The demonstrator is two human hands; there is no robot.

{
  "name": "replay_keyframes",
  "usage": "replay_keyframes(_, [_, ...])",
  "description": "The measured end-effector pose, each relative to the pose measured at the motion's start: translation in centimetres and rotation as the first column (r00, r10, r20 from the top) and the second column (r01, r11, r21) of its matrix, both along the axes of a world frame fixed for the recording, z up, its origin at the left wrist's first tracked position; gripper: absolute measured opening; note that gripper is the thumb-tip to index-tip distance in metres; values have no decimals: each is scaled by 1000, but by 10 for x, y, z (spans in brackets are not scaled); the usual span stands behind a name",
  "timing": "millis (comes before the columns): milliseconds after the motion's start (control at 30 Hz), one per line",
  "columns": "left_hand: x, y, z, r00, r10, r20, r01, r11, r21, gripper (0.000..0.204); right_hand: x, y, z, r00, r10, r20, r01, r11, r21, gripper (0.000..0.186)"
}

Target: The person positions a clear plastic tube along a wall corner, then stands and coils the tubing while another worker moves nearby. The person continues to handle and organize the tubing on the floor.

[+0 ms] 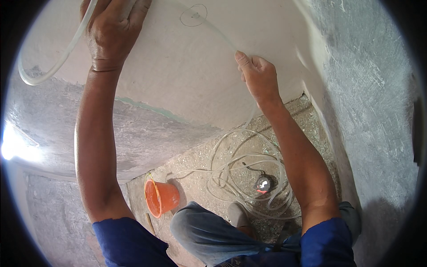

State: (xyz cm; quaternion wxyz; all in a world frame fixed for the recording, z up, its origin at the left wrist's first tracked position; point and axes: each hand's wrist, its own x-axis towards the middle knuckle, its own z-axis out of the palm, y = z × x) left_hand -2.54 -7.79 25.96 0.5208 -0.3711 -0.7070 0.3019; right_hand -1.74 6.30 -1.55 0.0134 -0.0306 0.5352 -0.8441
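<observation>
A clear flexible hose (222, 34) runs down the pale wall to my right hand (258, 78), whose thumb and fingers are pinched shut on it. At the upper left my left hand (111, 35) is raised against the wall, its fingertips cut off by the picture's top edge. A thicker-looking loop of clear hose (55, 71) hangs beside that hand and crosses in front of its fingers; whether the hand grips it is hidden. Between my hands, a thin hand-drawn oval (182, 20) marks the wall. Below, loose coils of hose (231, 171) lie on the floor.
An orange bucket (167, 197) with a yellow handle lies tilted on the speckled floor. Among the coils sits a small round dark device (262, 184) with a strap. A rough grey wall (369, 111) rises close on my right. A bright lamp (18, 144) glows at far left.
</observation>
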Motion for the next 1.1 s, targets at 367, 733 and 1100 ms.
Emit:
replay_keyframes(367, [1, 4, -5, 999, -4, 41, 2, 998, 56, 43, -2, 0, -2, 1000, -4, 5, 4, 1000, 4, 58])
replay_keyframes(733, [-5, -3, -6, 999, -12, 34, 11, 1000, 20, 41, -1, 0, -3, 999, -29, -24, 29, 999, 12, 58])
replay_keyframes(1100, [-7, -2, -4, 996, -70, 57, 69, 997, 17, 40, -2, -1, -3, 998, -47, -45, 47, 999, -2, 58])
